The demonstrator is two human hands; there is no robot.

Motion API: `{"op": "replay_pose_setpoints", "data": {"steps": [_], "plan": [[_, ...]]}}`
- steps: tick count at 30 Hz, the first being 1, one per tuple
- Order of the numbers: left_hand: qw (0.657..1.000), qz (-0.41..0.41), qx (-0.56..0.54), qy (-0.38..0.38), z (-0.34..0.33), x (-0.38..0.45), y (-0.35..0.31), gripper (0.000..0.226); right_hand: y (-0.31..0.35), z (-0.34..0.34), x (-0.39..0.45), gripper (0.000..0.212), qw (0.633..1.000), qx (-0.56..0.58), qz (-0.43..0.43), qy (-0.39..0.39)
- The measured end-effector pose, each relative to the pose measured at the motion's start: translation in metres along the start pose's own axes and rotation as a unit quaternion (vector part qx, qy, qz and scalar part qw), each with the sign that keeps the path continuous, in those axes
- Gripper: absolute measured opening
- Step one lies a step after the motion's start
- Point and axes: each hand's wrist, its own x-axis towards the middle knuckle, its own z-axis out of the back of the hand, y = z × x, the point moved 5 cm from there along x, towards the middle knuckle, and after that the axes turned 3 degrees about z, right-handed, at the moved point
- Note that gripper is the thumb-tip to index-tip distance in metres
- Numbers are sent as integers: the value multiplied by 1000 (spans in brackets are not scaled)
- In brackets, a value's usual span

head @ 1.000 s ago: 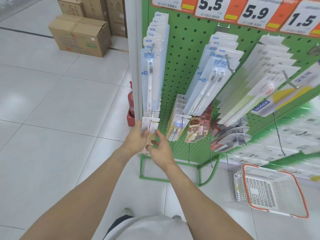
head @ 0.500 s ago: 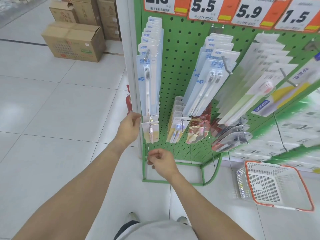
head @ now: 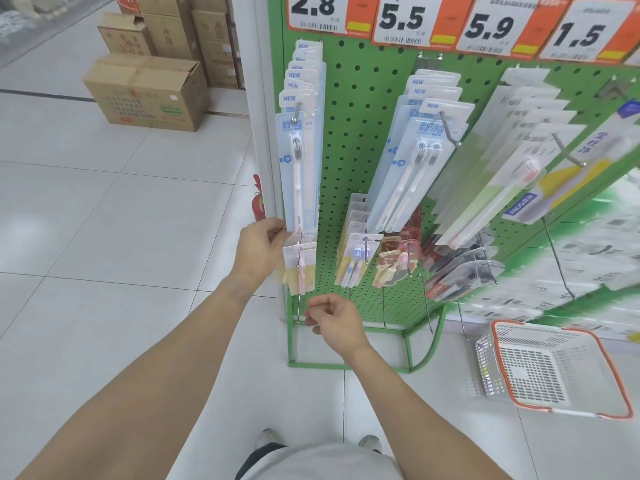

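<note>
Head view: the small toothbrush pack [head: 300,268], hanging on the low left hook [head: 298,306], is being pinched at its top by the left hand [head: 261,249]. The right hand [head: 334,322] is being held curled below (its grip cannot be told). Seating seems underway; a straight push along the wire is being called for.

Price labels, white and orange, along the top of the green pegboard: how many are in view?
4, in one row: the 2.8 label leftmost, then the 5.5 label, the 5.9 label and the 1.5 label rightmost. More may lie beyond the right edge.
</note>
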Motion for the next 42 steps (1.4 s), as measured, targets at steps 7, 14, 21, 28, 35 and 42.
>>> {"op": "replay_pose_setpoints", "data": {"steps": [7,14,21,28,35,42], "plan": [[998,6,4,-66,26,-11,-1,13,0,-7,-7,14,1000,5,11,5],[977,82,-59,-186,63,-53,26,10,-14,-11,-6,13,1000,-18,1,21],[953,204,-169,-144,31,-127,60,11,-19,-12,-16,42,991,-96,61,70],[911,260,-306,-93,4,-164,44,16,-14,2,-48,9,980,-69,58,178],[893,260,-367,21,-17,-174,11,33,-1,17,-65,22,989,-17,87,119],[881,241,-406,25,-26,-175,-12,45,5,27,-84,42,982,43,100,154]]}}
